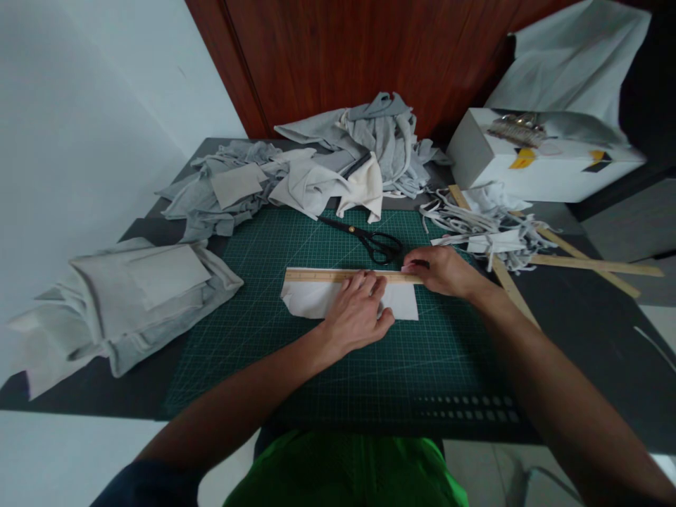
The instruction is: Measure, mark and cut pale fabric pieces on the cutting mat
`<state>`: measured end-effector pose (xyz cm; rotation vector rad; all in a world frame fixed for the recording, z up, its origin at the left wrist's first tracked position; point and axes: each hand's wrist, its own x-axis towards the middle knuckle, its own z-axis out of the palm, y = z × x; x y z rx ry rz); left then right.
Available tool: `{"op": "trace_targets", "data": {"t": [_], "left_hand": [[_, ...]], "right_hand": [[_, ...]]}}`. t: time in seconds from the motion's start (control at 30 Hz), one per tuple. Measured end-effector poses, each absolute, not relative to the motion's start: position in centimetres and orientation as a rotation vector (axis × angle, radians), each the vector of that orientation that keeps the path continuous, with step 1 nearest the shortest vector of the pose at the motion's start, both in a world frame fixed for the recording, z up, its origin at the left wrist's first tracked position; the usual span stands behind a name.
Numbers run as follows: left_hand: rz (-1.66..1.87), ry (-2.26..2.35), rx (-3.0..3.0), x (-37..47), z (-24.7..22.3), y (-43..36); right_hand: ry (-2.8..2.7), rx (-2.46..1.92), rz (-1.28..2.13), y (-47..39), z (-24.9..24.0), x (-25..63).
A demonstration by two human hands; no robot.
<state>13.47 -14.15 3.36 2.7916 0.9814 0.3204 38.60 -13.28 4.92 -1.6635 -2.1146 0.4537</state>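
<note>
While left grip (359,313) lies spread on ruler (317,275), right grip (442,271) unclear; scissors (353,229) just beyond; cloth heaps (309,184) behind.

I'm reading no legible text, brand or number on this feed. On the wooden ruler (317,275) I'm seeing graduations, but any figures are blurring out. The green cutting mat (433,359) is showing me a pale grid plus two rows of light dots (470,403). The white box (554,172) is carrying yellow stickers (522,159), print unreadable.
</note>
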Motion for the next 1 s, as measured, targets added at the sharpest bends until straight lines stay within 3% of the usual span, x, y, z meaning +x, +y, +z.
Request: {"op": "trace_targets", "data": {"t": [0.33,0.57,1.0], "left_hand": [[0.301,1.006,2.781,13.6,3.6,-14.3],[0.29,1.02,2.8,13.6,3.7,-14.3],[0.316,1.052,2.82,13.3,3.7,-14.7]], "right_hand": [[-1.947,-1.769,0.274,-14.1,4.3,41.3],[-1.562,-1.96,0.36,-13.3,2.3,41.2],[-1.789,-1.851,-0.021,-15.0,2.5,38.7]]}}
